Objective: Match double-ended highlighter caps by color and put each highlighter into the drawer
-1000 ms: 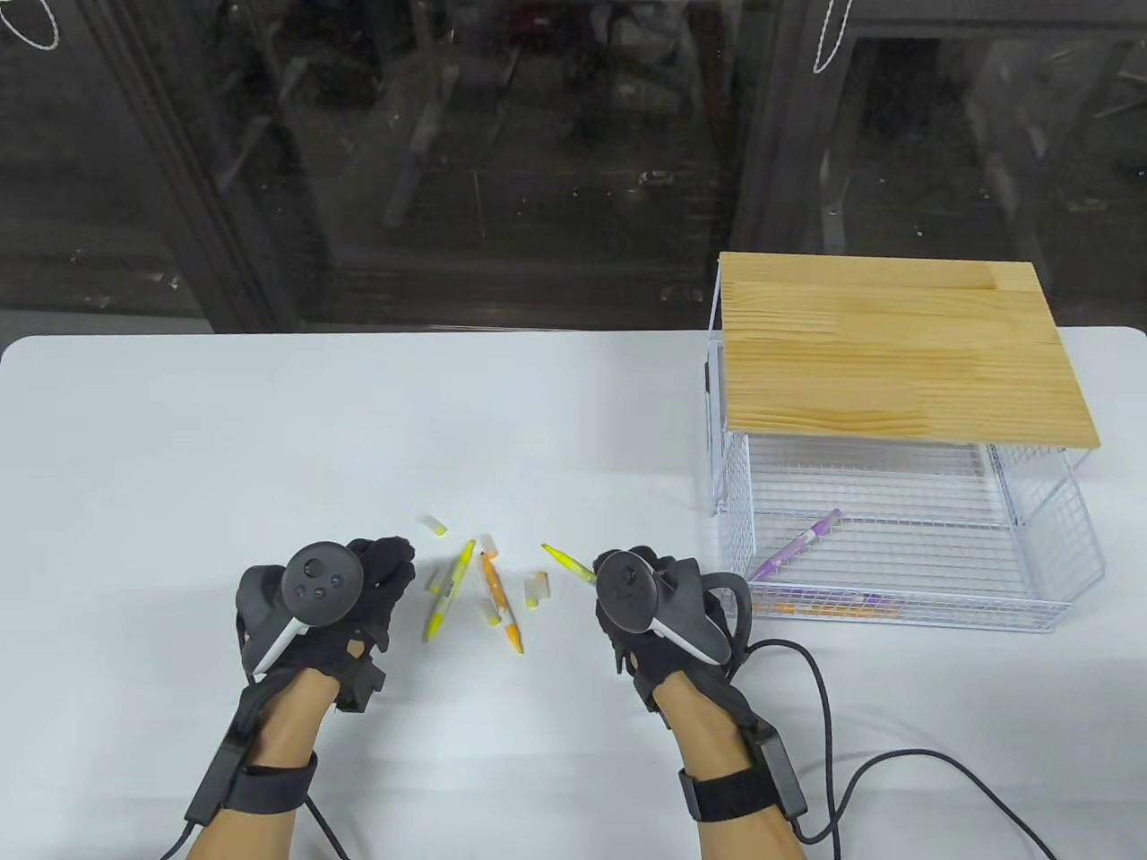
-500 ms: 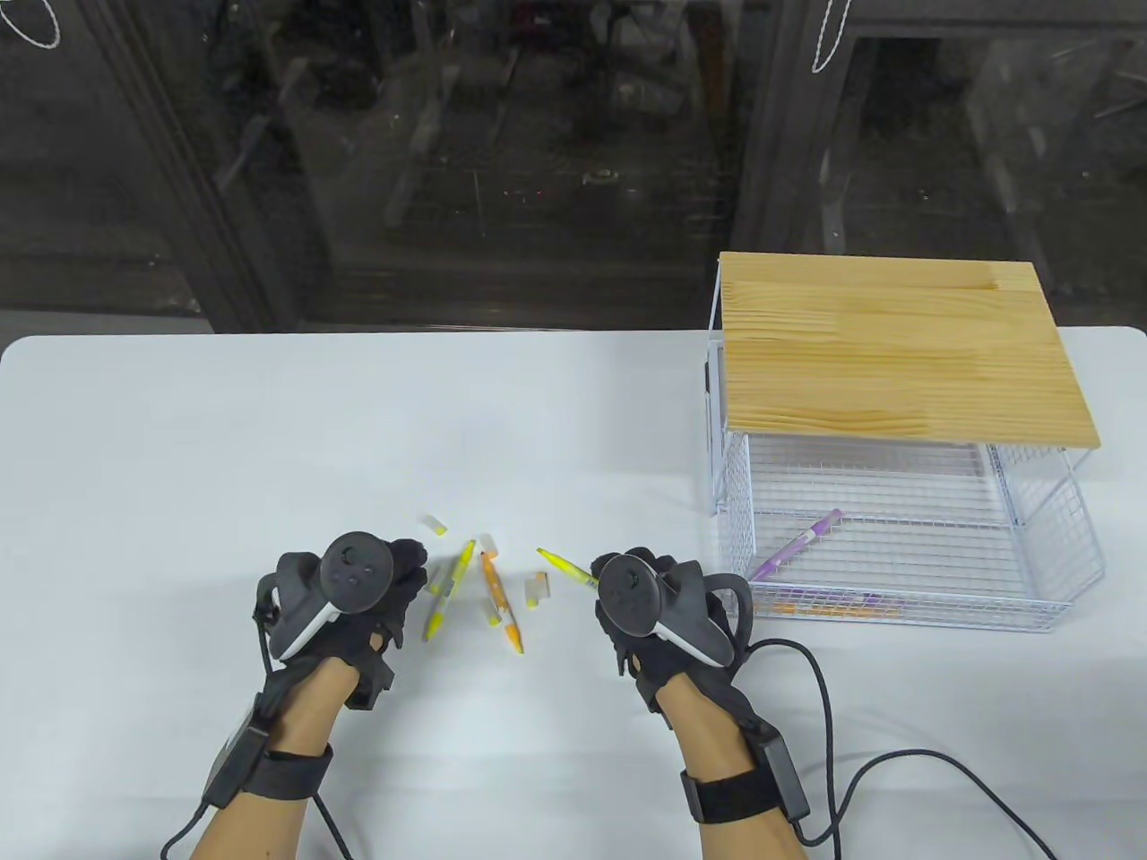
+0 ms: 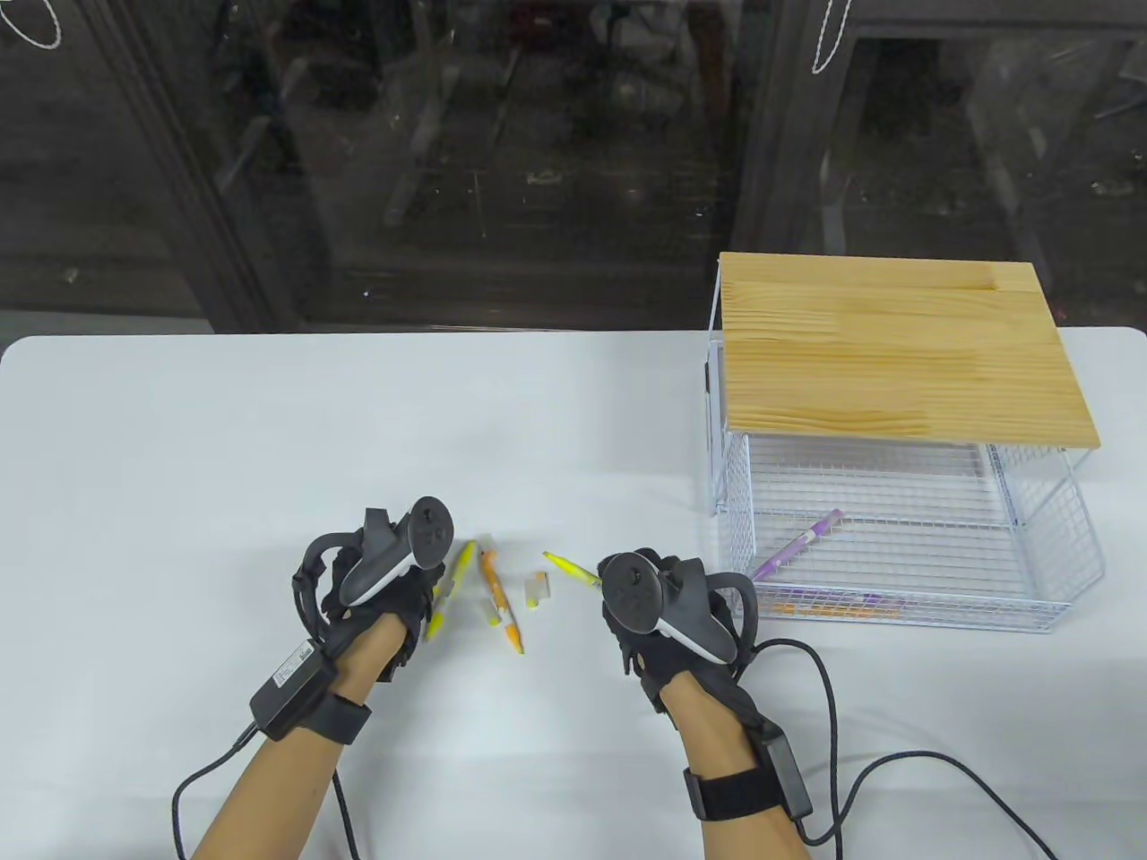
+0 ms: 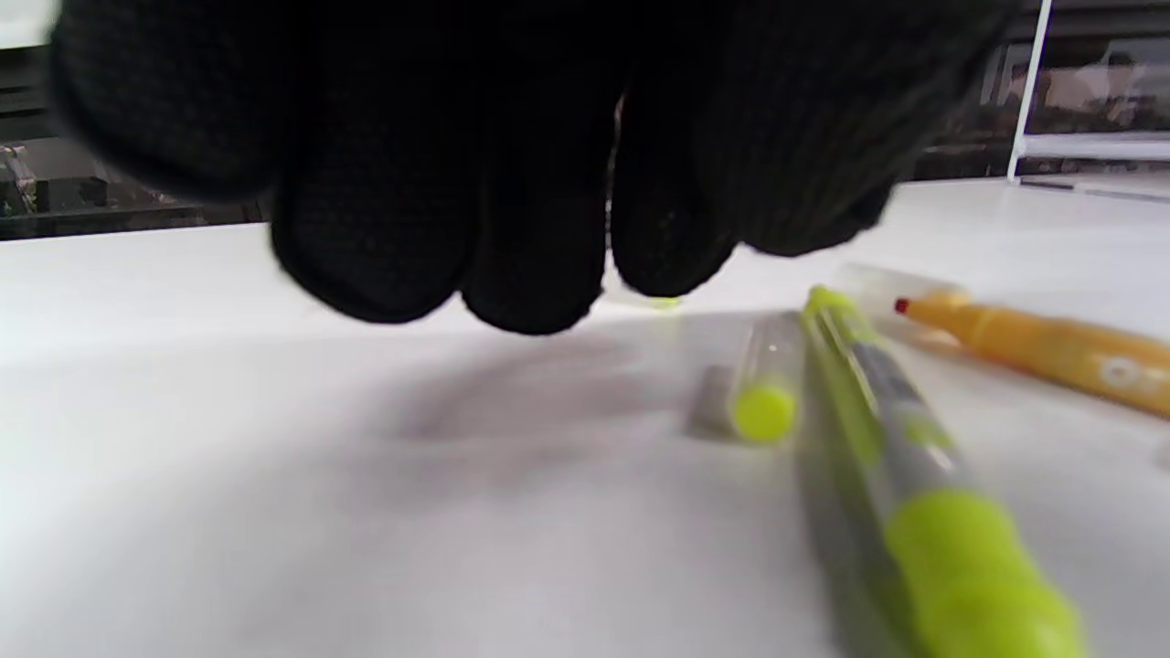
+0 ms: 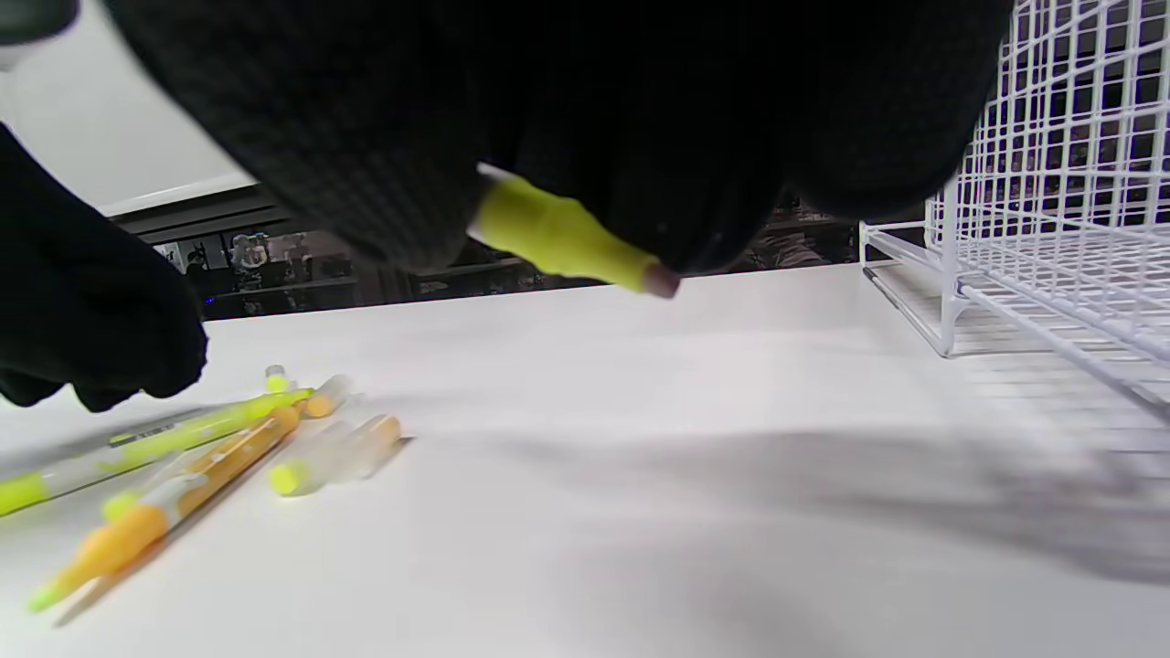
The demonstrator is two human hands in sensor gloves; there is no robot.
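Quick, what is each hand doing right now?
Left hand: open, fingertips above the table, holding nothing.
Right hand: holding a yellow highlighter.

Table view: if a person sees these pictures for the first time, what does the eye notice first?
Probably the wire drawer under its wooden top at the right, with a purple highlighter already inside. Next, the right hand gripping an uncapped yellow highlighter at the table's centre. Beside it, the left hand hovers over loose highlighters and caps.
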